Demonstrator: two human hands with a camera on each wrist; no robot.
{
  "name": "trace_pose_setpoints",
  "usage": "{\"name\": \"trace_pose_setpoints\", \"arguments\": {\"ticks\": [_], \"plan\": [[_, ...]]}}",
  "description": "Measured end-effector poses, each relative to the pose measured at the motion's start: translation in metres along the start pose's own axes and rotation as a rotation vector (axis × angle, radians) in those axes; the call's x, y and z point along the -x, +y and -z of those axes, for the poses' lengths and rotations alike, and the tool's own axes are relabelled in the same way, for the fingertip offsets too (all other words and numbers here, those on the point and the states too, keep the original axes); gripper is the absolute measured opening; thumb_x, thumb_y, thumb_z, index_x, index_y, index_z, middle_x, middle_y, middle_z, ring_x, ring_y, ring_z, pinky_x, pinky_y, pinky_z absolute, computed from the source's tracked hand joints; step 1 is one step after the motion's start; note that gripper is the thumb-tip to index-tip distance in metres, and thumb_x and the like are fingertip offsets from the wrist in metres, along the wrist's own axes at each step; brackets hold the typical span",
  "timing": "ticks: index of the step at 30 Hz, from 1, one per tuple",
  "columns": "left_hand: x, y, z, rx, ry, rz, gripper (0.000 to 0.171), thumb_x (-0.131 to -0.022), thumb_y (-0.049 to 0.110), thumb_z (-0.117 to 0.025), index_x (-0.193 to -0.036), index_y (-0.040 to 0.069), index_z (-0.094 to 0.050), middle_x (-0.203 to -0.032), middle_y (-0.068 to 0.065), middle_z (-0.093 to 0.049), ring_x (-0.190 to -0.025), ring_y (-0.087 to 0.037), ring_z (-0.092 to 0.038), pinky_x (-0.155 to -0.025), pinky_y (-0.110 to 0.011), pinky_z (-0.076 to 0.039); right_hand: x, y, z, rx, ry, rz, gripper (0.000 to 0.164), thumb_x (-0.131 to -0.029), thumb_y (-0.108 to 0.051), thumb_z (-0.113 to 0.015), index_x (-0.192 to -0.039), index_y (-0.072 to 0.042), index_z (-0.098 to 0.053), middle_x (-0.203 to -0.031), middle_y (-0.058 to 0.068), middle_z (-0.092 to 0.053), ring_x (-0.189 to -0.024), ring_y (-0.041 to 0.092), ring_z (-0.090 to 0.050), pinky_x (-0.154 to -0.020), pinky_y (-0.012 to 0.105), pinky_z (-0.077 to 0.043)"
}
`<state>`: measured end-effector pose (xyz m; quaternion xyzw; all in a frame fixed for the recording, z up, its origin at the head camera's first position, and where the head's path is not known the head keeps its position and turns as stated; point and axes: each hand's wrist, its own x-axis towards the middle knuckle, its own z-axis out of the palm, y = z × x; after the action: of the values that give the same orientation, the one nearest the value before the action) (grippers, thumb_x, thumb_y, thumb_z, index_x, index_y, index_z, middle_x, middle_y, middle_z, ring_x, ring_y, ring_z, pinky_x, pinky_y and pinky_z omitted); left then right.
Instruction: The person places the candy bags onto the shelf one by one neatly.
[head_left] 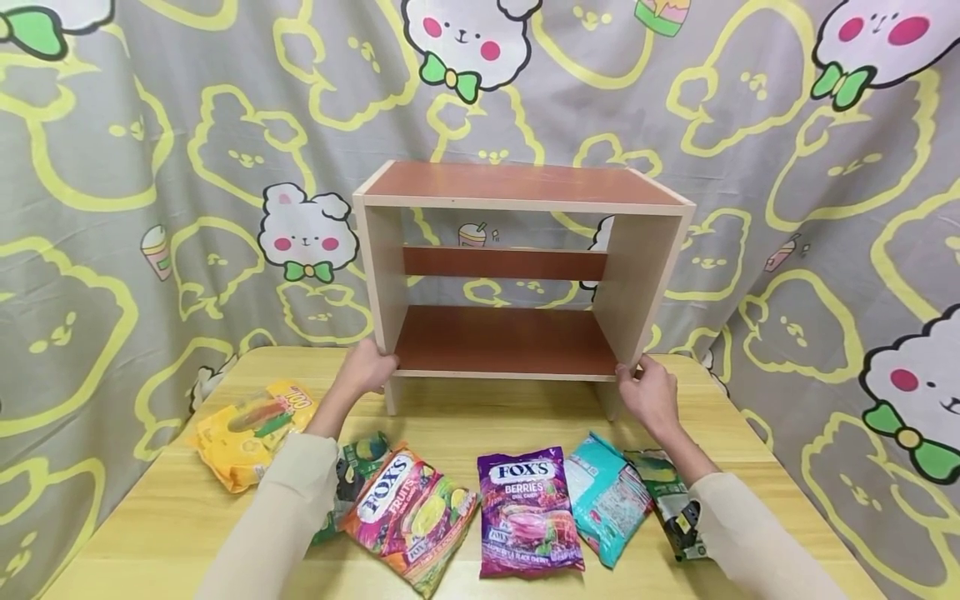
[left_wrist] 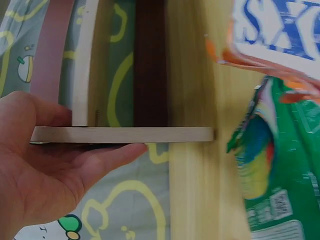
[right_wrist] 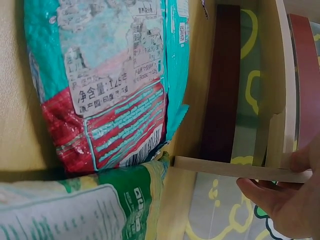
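A small wooden shelf (head_left: 525,182) with reddish-brown boards and pale edges stands upright at the back of the table. My left hand (head_left: 367,367) grips its left side panel at the height of the lower board; in the left wrist view the thumb and fingers lie on opposite faces of that panel (left_wrist: 125,134). On the other side, my right hand (head_left: 651,392) holds the right side panel (head_left: 648,275) at about the same height. The right wrist view has that panel's edge (right_wrist: 225,167) between thumb and fingers. Part of each hand is hidden behind the panels.
Along the table's (head_left: 450,417) front lie a Fox's fruits candy bag (head_left: 412,517), a purple Fox's berries bag (head_left: 528,512), a teal bag (head_left: 607,500) and green bags (head_left: 675,504) partly under the sleeves. A yellow bag (head_left: 255,429) lies at left. A patterned curtain (head_left: 225,167) hangs behind.
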<state>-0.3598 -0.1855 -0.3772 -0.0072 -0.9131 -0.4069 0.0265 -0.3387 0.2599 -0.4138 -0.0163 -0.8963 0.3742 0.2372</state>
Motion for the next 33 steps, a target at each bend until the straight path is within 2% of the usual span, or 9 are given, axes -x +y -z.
{"name": "trace_pose_setpoints", "arguments": {"ticks": [4,8,12,17,24,33], "plan": [[-0.004,0.006,0.005,0.026,-0.047,0.042,0.049,-0.090,0.014,-0.053,-0.133,-0.009,-0.049,-0.122,-0.035,-0.060,-0.099,-0.041,-0.068,-0.068,-0.046,-0.064,0.001,0.000,0.001,0.000,0.001,0.003,0.037,-0.101,-0.022,-0.056,-0.123,0.006,-0.065,-0.115,0.031,-0.070,-0.102,0.046,-0.070,-0.071,0.049,-0.062],[-0.007,0.009,0.009,0.051,-0.088,0.075,0.046,-0.089,0.012,-0.056,-0.127,-0.014,-0.052,-0.120,-0.037,-0.060,-0.094,-0.039,-0.069,-0.066,-0.045,-0.064,0.002,0.000,0.000,0.001,0.002,0.000,0.037,-0.101,-0.022,-0.056,-0.124,0.005,-0.065,-0.115,0.031,-0.070,-0.102,0.046,-0.071,-0.070,0.050,-0.062],[-0.007,0.009,0.011,0.058,-0.097,0.092,0.046,-0.090,0.013,-0.057,-0.125,-0.017,-0.053,-0.119,-0.038,-0.061,-0.090,-0.039,-0.072,-0.064,-0.044,-0.064,0.002,0.000,-0.001,-0.002,-0.003,0.002,0.036,-0.101,-0.023,-0.055,-0.123,0.005,-0.065,-0.113,0.030,-0.071,-0.101,0.045,-0.071,-0.069,0.046,-0.062],[-0.007,0.009,0.012,0.068,-0.103,0.072,0.047,-0.091,0.013,-0.056,-0.127,-0.017,-0.052,-0.119,-0.038,-0.061,-0.084,-0.037,-0.073,-0.067,-0.046,-0.064,0.001,-0.001,-0.001,-0.011,0.005,0.010,0.037,-0.101,-0.023,-0.055,-0.123,0.005,-0.065,-0.113,0.030,-0.071,-0.100,0.046,-0.071,-0.063,0.038,-0.059],[-0.010,0.002,0.014,0.074,-0.128,0.032,0.045,-0.092,0.013,-0.057,-0.123,-0.018,-0.053,-0.114,-0.038,-0.063,-0.077,-0.034,-0.073,-0.069,-0.049,-0.064,0.001,-0.002,0.000,-0.007,-0.004,0.009,0.036,-0.102,-0.022,-0.056,-0.123,0.005,-0.065,-0.113,0.030,-0.071,-0.101,0.045,-0.071,-0.067,0.044,-0.061],[-0.012,0.000,0.014,0.077,-0.136,0.017,0.042,-0.092,0.013,-0.056,-0.121,-0.018,-0.055,-0.110,-0.037,-0.065,-0.074,-0.032,-0.073,-0.069,-0.048,-0.064,0.001,-0.004,0.003,0.016,-0.008,0.001,0.034,-0.101,-0.023,-0.056,-0.118,0.005,-0.067,-0.112,0.030,-0.071,-0.101,0.045,-0.071,-0.067,0.040,-0.060]]}}
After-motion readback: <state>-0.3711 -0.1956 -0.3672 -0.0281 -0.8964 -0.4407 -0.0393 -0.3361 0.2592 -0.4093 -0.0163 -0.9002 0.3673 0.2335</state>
